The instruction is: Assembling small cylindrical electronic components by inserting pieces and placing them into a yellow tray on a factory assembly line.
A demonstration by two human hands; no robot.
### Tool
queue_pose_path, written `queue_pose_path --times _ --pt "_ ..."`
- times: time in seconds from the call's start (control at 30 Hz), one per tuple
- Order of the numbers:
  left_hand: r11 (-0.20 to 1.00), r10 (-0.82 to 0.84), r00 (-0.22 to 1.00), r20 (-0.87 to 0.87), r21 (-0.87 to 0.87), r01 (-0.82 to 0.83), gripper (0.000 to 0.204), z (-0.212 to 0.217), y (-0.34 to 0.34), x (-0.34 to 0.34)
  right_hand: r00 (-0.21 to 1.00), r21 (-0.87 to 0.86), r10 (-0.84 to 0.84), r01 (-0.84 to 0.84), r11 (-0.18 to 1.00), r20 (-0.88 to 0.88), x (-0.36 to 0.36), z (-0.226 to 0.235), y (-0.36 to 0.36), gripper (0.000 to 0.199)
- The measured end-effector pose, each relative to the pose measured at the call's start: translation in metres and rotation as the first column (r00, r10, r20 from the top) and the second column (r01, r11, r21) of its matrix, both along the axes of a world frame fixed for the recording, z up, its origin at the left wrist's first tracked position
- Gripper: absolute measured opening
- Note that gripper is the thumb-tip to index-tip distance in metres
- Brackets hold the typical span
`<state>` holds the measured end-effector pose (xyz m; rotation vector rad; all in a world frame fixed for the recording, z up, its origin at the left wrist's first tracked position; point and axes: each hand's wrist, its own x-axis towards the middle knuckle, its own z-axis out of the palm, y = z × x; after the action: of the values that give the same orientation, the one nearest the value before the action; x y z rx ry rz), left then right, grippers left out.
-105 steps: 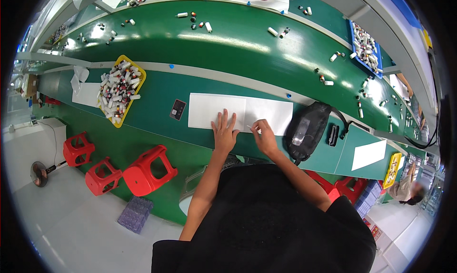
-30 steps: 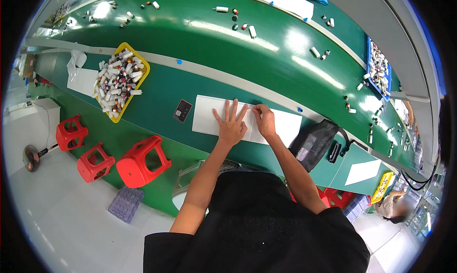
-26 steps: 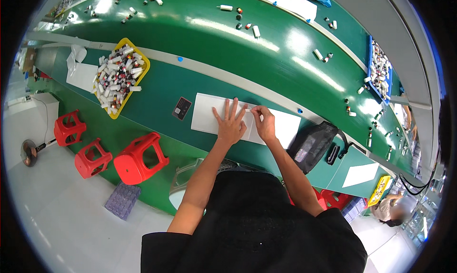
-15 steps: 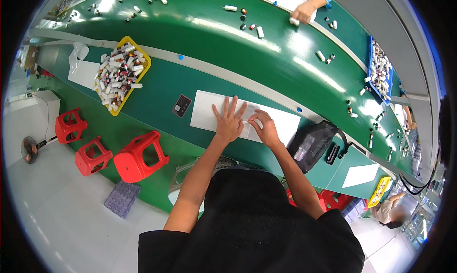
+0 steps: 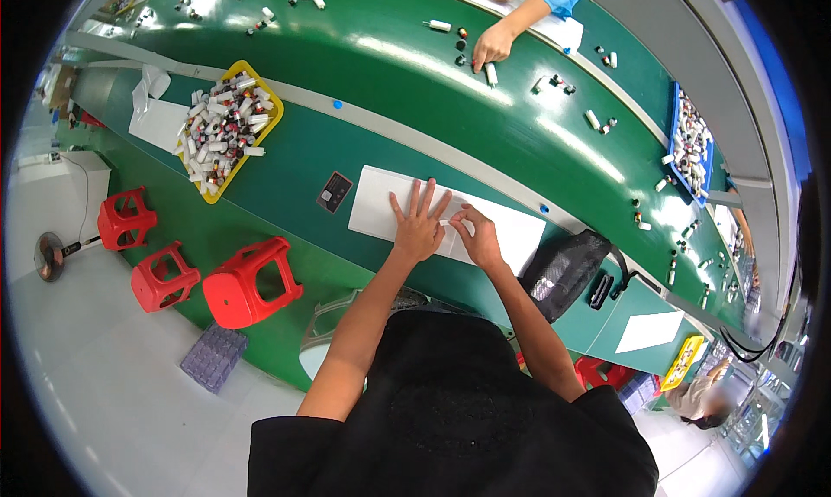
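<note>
Two white paper sheets (image 5: 378, 204) lie side by side on the green workbench (image 5: 294, 164) in front of me. My left hand (image 5: 419, 226) lies flat on them with fingers spread, close to where they meet. Beside it my right hand (image 5: 473, 235) pinches a small pale strip, maybe tape, at the seam, fingers curled. The right-hand sheet (image 5: 518, 235) stretches away past my right hand.
A small dark card (image 5: 334, 191) lies left of the sheets. A yellow tray (image 5: 227, 127) of small tubes stands farther left, a black bag (image 5: 563, 272) to the right. Red stools (image 5: 252, 281) stand below. Across the green conveyor (image 5: 407, 60), another person's hand (image 5: 492, 44) reaches for loose tubes.
My hands have stayed on the sheets; the right one has shifted slightly along the seam. Across the conveyor another person's hand has come into view and reached down to the tubes.
</note>
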<state>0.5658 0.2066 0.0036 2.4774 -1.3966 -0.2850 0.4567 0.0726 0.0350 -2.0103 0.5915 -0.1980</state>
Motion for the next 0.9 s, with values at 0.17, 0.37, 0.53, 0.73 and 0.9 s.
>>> queue_pose_path --times 0.17,0.37,0.53,0.73,0.9 --pt "0.999 0.002 1.0 0.004 -0.039 -0.002 0.069 0.0 0.003 0.0 0.984 0.165 -0.18 0.179 0.97 -0.015 -0.005 0.003 -0.01 0.012" --pt "1.0 -0.021 0.999 -0.047 -0.022 0.02 0.069 -0.002 0.004 0.002 0.779 0.95 -0.617 0.264 0.168 -0.107 -0.039 0.037 -0.02 0.013" --pt "1.0 0.0 0.997 -0.082 0.024 0.002 0.063 0.008 0.0 0.002 0.779 0.956 -0.619 0.245 0.159 -0.097 -0.058 0.073 -0.012 0.012" --pt "0.897 -0.082 0.721 -0.688 -0.366 -0.247 0.03 0.14 -0.047 -0.022 0.78 0.912 -0.625 0.265 0.314 -0.012 -0.066 0.109 -0.004 0.009" --pt "0.873 -0.17 0.749 -0.64 -0.451 -0.187 0.014 0.187 -0.058 -0.032 0.831 0.763 -0.548 0.294 0.575 0.093 -0.065 0.133 -0.003 0.009"
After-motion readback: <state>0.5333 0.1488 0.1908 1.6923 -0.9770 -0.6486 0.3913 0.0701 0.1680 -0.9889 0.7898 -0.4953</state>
